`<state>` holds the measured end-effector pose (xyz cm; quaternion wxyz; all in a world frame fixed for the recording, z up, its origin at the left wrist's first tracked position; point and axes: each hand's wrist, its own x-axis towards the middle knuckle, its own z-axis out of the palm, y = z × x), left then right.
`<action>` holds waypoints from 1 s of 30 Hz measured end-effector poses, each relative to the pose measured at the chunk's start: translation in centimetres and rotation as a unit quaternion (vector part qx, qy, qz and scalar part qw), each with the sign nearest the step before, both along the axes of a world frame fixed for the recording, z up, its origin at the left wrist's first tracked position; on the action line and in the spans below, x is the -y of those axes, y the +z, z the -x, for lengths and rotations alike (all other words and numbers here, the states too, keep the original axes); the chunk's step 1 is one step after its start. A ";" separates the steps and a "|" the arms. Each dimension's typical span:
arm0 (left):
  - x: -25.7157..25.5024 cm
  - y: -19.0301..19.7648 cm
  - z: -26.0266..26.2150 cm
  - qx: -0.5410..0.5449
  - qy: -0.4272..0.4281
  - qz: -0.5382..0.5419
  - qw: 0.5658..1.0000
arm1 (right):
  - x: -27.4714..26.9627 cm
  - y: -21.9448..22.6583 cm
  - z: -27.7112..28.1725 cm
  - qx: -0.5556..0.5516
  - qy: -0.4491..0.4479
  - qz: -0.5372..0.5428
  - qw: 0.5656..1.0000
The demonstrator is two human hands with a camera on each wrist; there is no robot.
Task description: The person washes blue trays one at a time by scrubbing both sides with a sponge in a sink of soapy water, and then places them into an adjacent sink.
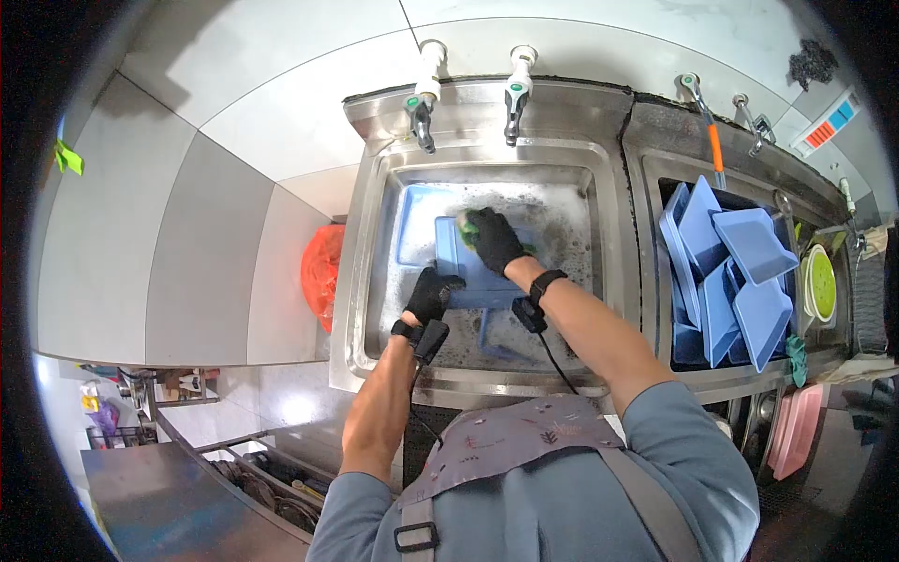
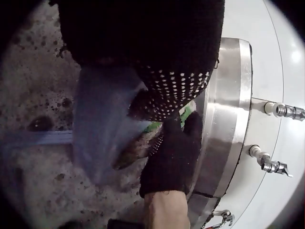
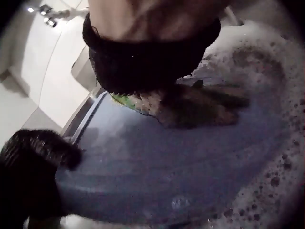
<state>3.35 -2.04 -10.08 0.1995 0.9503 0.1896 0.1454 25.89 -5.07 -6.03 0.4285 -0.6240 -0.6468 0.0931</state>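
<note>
In the head view a blue tray (image 1: 476,272) lies tilted in the soapy sink. My gloved left hand (image 1: 432,294) grips its near left edge, thumb over the rim. My gloved right hand (image 1: 494,239) holds a green scrubbing cloth (image 1: 466,228) pressed on the tray's surface. In the right wrist view the cloth (image 3: 128,101) shows beneath the right glove (image 3: 147,67), flat against the tray (image 3: 143,157), and the left glove (image 3: 35,171) is at the rim. The left wrist view has the right glove (image 2: 174,157) beside the left glove (image 2: 176,90).
Another blue tray (image 1: 412,225) sits at the sink's left side, and one more lies under the suds near the front. Several blue trays (image 1: 735,272) are piled in the right basin. Two taps (image 1: 515,103) stand behind the sink; a red bag (image 1: 322,272) hangs left.
</note>
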 end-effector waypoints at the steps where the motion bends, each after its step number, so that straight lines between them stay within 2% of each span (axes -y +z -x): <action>1: -0.1 -0.4 -0.1 0.022 -0.004 0.015 1.000 | -0.4 -0.4 -0.8 -0.005 -0.029 0.040 0.999; 3: 0.1 -0.1 -0.5 0.046 -0.005 0.031 0.998 | -0.9 -0.8 -1.3 -0.009 -0.055 0.082 0.995; 6: -0.3 -0.5 -0.3 0.053 0.006 0.019 0.998 | -0.3 -1.7 -0.4 0.037 -0.021 0.104 0.994; 8: -0.6 -1.4 -0.1 0.066 -0.003 -0.006 0.998 | 1.3 -2.6 0.9 0.026 0.092 -0.022 0.995; 9: -0.2 0.1 -0.9 0.067 -0.008 -0.004 0.998 | 2.3 -2.3 1.9 0.027 0.088 -0.020 0.996; 10: 0.8 3.4 -2.2 0.090 0.041 0.158 0.982 | 3.2 -1.1 3.1 -0.005 0.111 -0.015 0.994; 11: 1.5 5.2 -2.9 0.109 0.090 0.316 0.938 | 4.0 -0.2 3.6 -0.039 0.135 -0.009 0.990; 12: 1.0 3.0 -2.2 0.108 0.088 0.318 0.938 | 4.0 0.4 3.1 -0.038 0.132 -0.008 0.990; 13: 0.1 0.2 -0.6 0.029 0.071 0.187 0.979 | 3.7 1.1 2.3 0.028 0.128 -0.030 0.991; 14: -0.6 -1.4 0.3 -0.050 0.052 0.049 0.996 | 2.9 1.5 1.5 0.095 0.122 -0.054 0.986; 15: -0.5 -0.3 0.0 -0.007 0.020 0.069 0.997 | 1.8 0.9 0.9 0.010 0.097 -0.019 0.995; 16: -0.2 0.3 -0.2 -0.008 0.020 0.069 0.997 | 1.5 0.0 0.0 0.010 0.097 -0.018 0.995; 18: -0.1 0.2 0.0 0.076 0.017 0.038 0.996 | 1.9 0.0 -2.5 0.062 -0.025 0.113 0.991; 20: -0.3 0.4 -0.2 0.089 0.017 0.025 0.996 | 1.4 -3.4 -5.0 0.050 -0.106 0.201 0.973; 21: -0.5 0.9 -0.5 0.103 0.019 0.010 0.995 | 2.0 -2.7 -6.3 -0.004 -0.089 0.288 0.954; 22: -0.2 1.2 -0.7 0.102 0.022 0.012 0.995 | 2.0 -3.9 -6.7 -0.004 -0.087 0.290 0.953; 23: 0.4 2.3 -1.4 0.103 0.050 0.018 0.993 | 1.6 -7.8 -7.1 0.026 -0.114 0.242 0.963; 24: 0.4 2.4 -1.9 0.105 0.078 0.022 0.991 | 2.1 -5.9 -6.2 0.057 -0.142 0.192 0.969; 25: 0.4 2.2 -2.1 0.089 0.082 0.028 0.992 | 3.3 -4.1 -4.9 -0.013 -0.159 0.239 0.958; 26: 0.3 1.6 -2.2 0.073 0.087 0.033 0.993 | 3.5 -3.3 -3.4 -0.014 -0.160 0.242 0.957; 27: 0.4 1.3 -2.3 0.063 0.161 0.147 0.974 | 3.5 -2.8 -2.4 -0.023 -0.107 0.203 0.973; 28: 0.0 1.1 -2.6 0.038 0.201 0.208 0.956 | 3.3 -2.2 -1.3 -0.030 -0.054 0.161 0.985; 30: -1.1 0.3 -3.1 -0.010 0.287 0.318 0.904 | 3.3 -1.0 1.7 -0.087 -0.012 0.127 0.988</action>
